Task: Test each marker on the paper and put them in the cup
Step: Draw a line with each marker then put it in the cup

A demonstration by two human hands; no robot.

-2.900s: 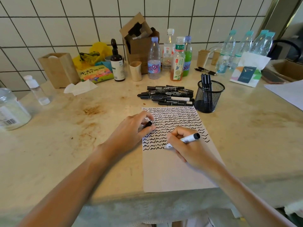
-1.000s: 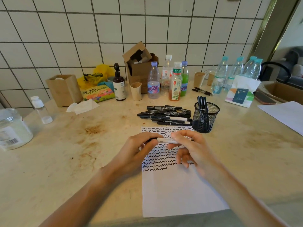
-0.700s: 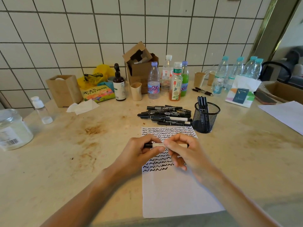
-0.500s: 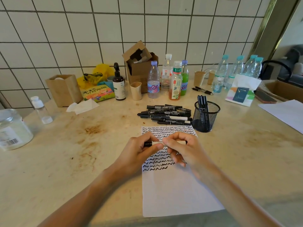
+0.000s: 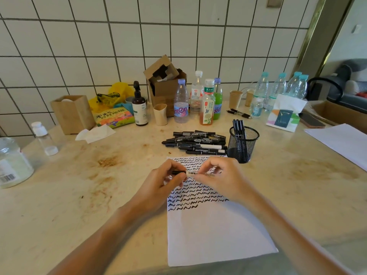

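both hands pinch one slim white marker (image 5: pixel 193 173) level over the squiggle-covered paper (image 5: pixel 214 235); left hand (image 5: pixel 158 187) on its black cap, right hand (image 5: pixel 224 181) on the barrel; round black mesh cup (image 5: pixel 243 144) just beyond

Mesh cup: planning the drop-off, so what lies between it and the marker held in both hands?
In the head view, only the squiggle-covered paper lies between the marker and the mesh cup; nothing stands there.

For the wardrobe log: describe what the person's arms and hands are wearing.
Nothing shows on either. The left hand and right hand are bare, with no gloves, rings or watch visible. Both forearms are uncovered up to the frame's lower edge; no sleeve, cuff or bracelet appears.
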